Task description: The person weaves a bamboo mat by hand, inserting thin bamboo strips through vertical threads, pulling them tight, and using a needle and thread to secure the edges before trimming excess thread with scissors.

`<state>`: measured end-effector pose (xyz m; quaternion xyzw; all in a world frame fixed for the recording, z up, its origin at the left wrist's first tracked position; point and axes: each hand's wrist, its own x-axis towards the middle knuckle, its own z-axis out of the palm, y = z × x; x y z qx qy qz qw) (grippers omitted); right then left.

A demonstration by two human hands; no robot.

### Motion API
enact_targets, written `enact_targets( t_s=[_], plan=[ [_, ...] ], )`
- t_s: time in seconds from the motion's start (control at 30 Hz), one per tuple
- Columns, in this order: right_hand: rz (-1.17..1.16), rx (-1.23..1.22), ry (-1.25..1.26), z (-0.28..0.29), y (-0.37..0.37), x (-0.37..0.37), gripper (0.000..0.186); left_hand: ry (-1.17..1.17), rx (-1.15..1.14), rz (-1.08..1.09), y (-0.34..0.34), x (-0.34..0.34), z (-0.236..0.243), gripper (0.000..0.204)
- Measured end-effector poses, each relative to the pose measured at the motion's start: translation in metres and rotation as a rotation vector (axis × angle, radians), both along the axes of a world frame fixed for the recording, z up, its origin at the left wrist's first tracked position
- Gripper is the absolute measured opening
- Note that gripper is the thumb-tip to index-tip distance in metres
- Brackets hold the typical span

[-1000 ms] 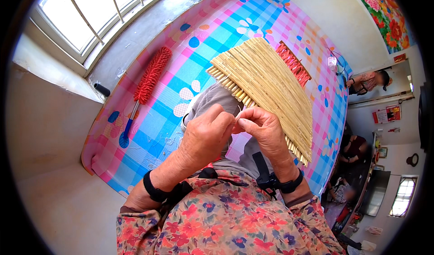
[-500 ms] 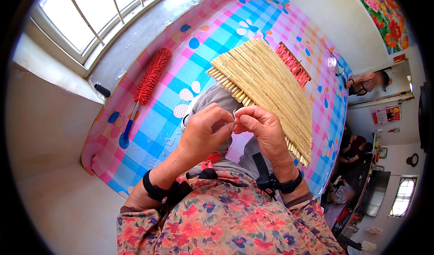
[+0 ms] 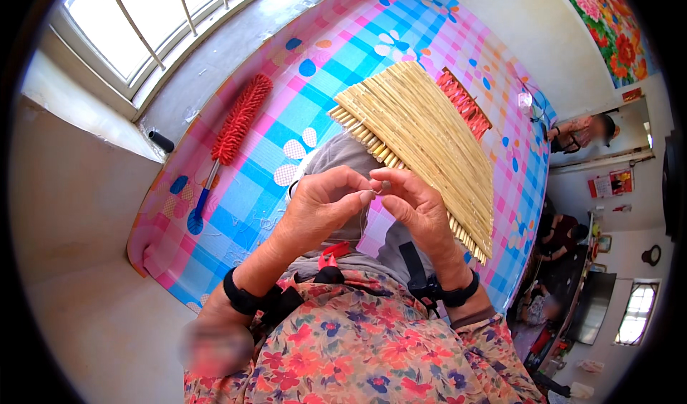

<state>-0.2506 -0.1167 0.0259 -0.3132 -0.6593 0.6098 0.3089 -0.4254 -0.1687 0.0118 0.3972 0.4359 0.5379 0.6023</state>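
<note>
My left hand point(image 3: 323, 205) pinches a thin pale thread point(image 3: 363, 221) between thumb and forefinger, and a strand hangs below them. Close beside it, my right hand point(image 3: 418, 209) has its thumb and forefinger apart, with its fingertips near the short end of thread at the left pinch. Whether that thread touches the right fingers is too small to tell. Beyond my hands, a fan-shaped mat of straw-coloured stalks point(image 3: 422, 132) lies tilted at the right, its cut ends toward me, partly over my grey trouser leg point(image 3: 347, 153).
A red bristly duster point(image 3: 240, 121) with a blue handle lies at the left on the checked, flowered sheet point(image 3: 315, 75). A board wound with red strips point(image 3: 465, 103) lies behind the mat. Loose threads point(image 3: 254, 221) lie at the left. Other people point(image 3: 565, 236) are at the far right.
My right thumb and forefinger have moved apart from their pinch beside the left fingers. The left hand still pinches the thread. The mat has stayed in place.
</note>
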Motion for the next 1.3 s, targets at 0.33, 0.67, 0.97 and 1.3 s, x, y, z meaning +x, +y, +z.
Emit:
enact_targets(
  t_s=[0.33, 0.67, 0.97, 1.3],
  plan=[
    [-0.098, -0.061, -0.074, 0.002, -0.004, 0.001, 0.008, -0.09, -0.098, -0.073, 0.0, -0.003, -0.007, 0.012],
    [-0.114, -0.126, -0.002, 0.001, -0.006, -0.003, 0.012, -0.172, -0.124, -0.109, 0.0, 0.0, -0.007, 0.014],
    [-0.118, -0.098, -0.021, 0.003, -0.004, -0.002, 0.011, -0.259, -0.144, -0.145, 0.003, 0.002, -0.009, 0.012],
    [-0.15, -0.101, 0.01, 0.003, -0.004, 0.001, 0.008, 0.045, 0.085, 0.048, 0.003, 0.011, -0.016, 0.01]
  ],
)
